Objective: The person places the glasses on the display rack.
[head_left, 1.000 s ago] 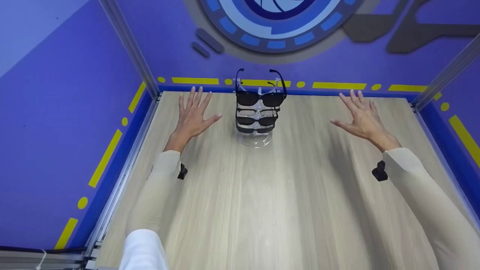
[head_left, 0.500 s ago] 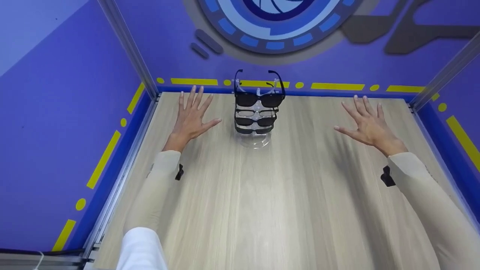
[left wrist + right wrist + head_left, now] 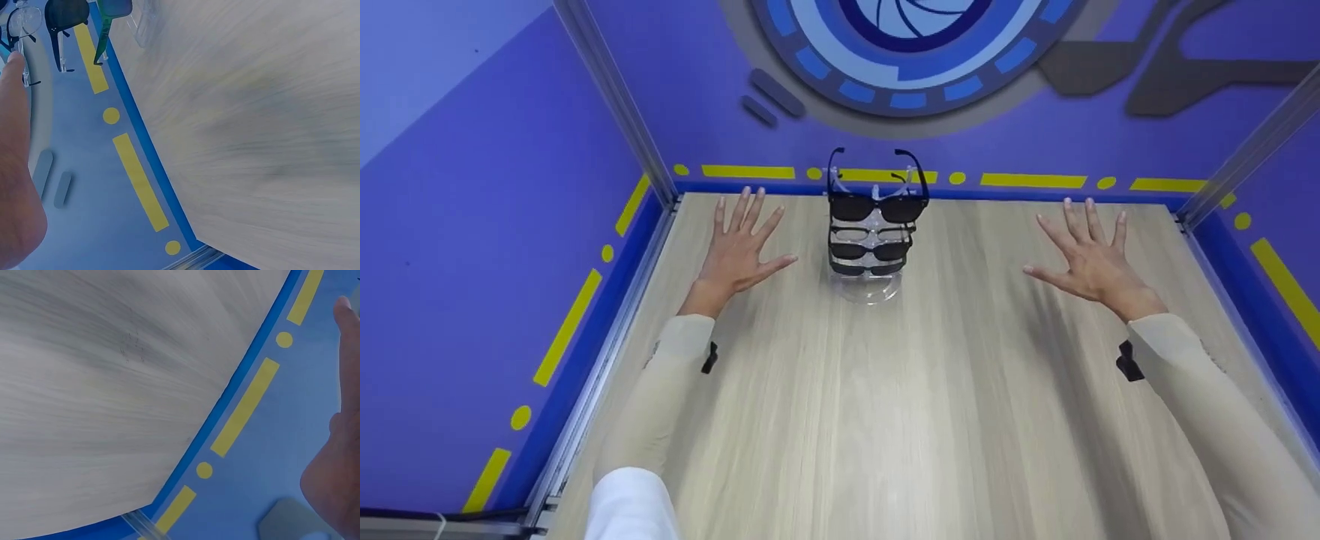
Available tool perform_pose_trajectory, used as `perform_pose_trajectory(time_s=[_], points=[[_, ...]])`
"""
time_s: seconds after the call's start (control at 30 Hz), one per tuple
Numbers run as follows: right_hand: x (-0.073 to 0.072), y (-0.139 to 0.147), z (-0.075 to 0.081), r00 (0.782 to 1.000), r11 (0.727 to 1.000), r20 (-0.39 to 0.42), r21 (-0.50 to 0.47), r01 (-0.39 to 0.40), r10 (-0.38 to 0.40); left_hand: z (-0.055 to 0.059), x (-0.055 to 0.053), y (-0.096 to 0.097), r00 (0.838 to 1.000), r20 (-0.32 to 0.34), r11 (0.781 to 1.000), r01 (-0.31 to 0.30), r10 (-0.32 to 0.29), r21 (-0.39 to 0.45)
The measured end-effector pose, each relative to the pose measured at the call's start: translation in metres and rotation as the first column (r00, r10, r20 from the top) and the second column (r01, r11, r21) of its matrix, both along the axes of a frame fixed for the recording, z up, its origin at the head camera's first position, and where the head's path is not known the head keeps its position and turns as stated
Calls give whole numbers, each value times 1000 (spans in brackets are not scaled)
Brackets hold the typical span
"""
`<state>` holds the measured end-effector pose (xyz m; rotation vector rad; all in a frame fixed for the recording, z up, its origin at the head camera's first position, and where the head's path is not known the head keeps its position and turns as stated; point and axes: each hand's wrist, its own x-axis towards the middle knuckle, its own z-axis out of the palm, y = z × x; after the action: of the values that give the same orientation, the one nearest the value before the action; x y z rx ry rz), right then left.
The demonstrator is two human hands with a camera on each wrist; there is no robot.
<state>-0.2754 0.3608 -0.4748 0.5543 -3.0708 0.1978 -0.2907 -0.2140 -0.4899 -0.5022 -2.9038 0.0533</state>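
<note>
A clear display stand (image 3: 873,291) near the back of the table carries several pairs of glasses, one above another. On top are large black sunglasses (image 3: 877,208); below them come clear-lensed eyeglasses (image 3: 851,235), then two more dark pairs. To the stand's left my left hand (image 3: 735,255) is spread over the table, its thumb pointing toward the stand but apart from it. Farther off on the other side, my right hand (image 3: 1095,266) has its fingers spread too and holds nothing. The left wrist view shows dark sunglasses (image 3: 66,14) beyond my thumb.
The wood-grain table (image 3: 885,420) is bounded by a blue back wall (image 3: 697,97) with yellow markings and by side walls. Metal posts (image 3: 619,97) stand at the back corners. A small black device (image 3: 1129,361) sits at the right wrist.
My right hand has shifted slightly to the right and its fingers have turned more upright. The whole head view has dropped a little. The glasses stay on the stand.
</note>
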Motion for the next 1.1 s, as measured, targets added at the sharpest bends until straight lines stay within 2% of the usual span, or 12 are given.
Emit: perform_pose_trajectory(time_s=[0.33, 0.63, 0.8, 1.1], points=[[-2, -3, 4, 1000, 1000, 16, -24, -13, 13, -4, 2, -4, 1000, 23, 999, -16, 16, 40], [-1, -2, 5, 1000, 1000, 27, -23, -6, 6, -6, 0, -2, 1000, -23, 999, -6, 7, 39], [0, 0, 5, 999, 1000, 43, -27, 3, -1, -7, 0, -1, 1000, -1, 998, -12, 12, 69], [2, 7, 5, 999, 999, 45, -49, 11, -9, -6, 0, 0, 1000, 7, 998, -19, 18, 58]])
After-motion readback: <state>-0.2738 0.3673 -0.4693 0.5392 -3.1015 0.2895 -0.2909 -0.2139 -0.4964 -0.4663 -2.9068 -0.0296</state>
